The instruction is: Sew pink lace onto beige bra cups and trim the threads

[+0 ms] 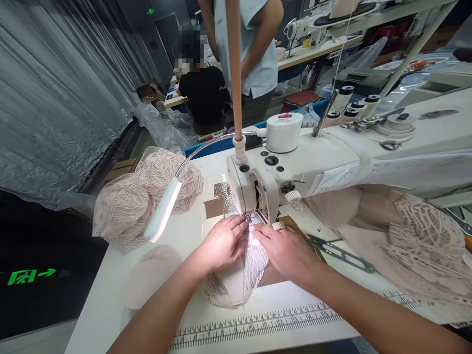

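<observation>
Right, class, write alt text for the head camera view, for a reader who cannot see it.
The left hand and right hand press a piece of pale lace flat on a white table at a cream sewing machine. A heap of lace and a lamp are to the left, scissors to the right.

Grey plastic sheeting [55, 98] drapes left wall, creased, glossy. Dark door [167, 39] at far end, small green sign [150, 11] above it. Floor dark; green arrow marking [29, 276] glows low left. Cardboard boxes [123, 167] at wall foot. Long workbench [317, 49] back right. White tabletop [110, 295] in foreground. Seated person [202, 93] and standing person [254, 54] beyond.
</observation>
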